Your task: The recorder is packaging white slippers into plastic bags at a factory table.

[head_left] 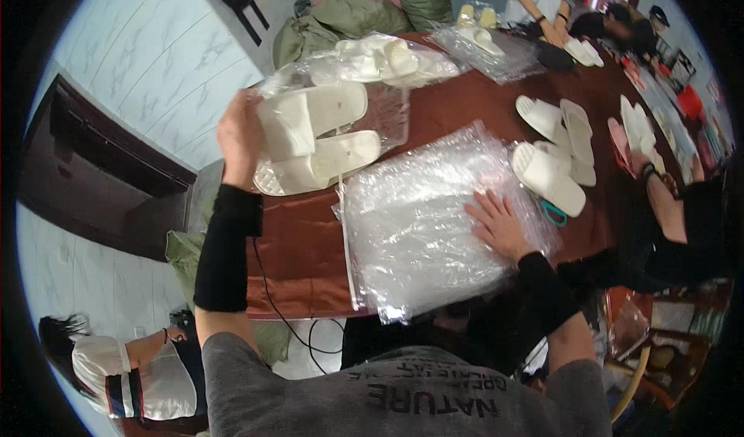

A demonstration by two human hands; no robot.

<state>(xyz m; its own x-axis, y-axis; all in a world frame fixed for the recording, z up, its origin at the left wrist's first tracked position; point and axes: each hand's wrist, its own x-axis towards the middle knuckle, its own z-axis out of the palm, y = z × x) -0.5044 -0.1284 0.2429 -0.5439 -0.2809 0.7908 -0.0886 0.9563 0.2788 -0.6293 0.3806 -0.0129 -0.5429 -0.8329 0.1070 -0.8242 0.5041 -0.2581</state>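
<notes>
A pair of white slippers [333, 154] is at the left side of the table, toes toward my left hand [240, 138]. That hand is closed around the toe end of the pair, with some fingers hidden behind it. Clear plastic film [394, 111] shows beyond the heels; I cannot tell whether it encloses the slippers. My right hand [502, 224] lies flat with fingers spread on a stack of clear plastic bags [418, 228] in front of me. Just right of the stack are more white slippers [549, 177] and a teal-handled tool [553, 213], partly hidden.
Bagged white slippers [372, 61] and another clear bag with a slipper [484, 41] lie along the far side of the brown-covered table [449, 107]. Green sacks [341, 10] stand behind. Other people's hands [554, 30] work at the far side and right. A cable [271, 297] hangs near.
</notes>
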